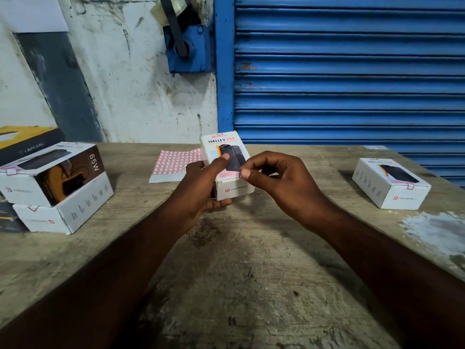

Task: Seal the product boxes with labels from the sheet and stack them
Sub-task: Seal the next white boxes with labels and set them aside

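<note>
My left hand (201, 187) grips a white power-bank box (221, 144) tilted up over the middle of the table, thumb on its front face and fingers underneath. My right hand (279, 182) pinches a small label at the box's lower front edge, between thumb and forefinger. The label sheet (173, 162), a red-and-white grid of stickers, lies flat on the table behind the box. At the left, two boxes are stacked: a 65W box (50, 172) on a white box (65, 212). Another white box (391, 183) with a label on its edge lies at the right.
The worn wooden table (239, 273) spreads wide in front of me. A yellow and black carton (22, 139) stands at the far left behind the stack. A blue roller shutter (352, 71) and a stained white wall close off the back.
</note>
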### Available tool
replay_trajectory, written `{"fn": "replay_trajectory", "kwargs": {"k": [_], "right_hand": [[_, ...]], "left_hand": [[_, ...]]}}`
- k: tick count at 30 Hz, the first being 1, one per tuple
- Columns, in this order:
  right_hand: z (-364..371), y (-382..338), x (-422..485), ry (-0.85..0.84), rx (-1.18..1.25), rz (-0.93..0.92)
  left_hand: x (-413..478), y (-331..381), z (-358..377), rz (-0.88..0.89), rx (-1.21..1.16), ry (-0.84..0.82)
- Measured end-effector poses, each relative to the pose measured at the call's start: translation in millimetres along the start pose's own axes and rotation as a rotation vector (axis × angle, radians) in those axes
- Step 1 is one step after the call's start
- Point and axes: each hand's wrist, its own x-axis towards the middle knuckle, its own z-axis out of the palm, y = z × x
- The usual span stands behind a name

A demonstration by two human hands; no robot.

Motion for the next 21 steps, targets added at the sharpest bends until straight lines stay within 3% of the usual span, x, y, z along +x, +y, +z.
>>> {"fn": "replay_trajectory", "kwargs": {"k": [7, 21], "right_hand": [[-4.8, -1.9, 3.6, 0.023, -0.028, 0.067], [1.4, 7.6, 2.7, -0.026, -0.245, -0.029]], "left_hand": [[-1.9, 0.8, 0.0, -0.005, 0.027, -0.014], [-8.1, 5.1, 2.0, -0.053, 0.12, -0.022]]}}
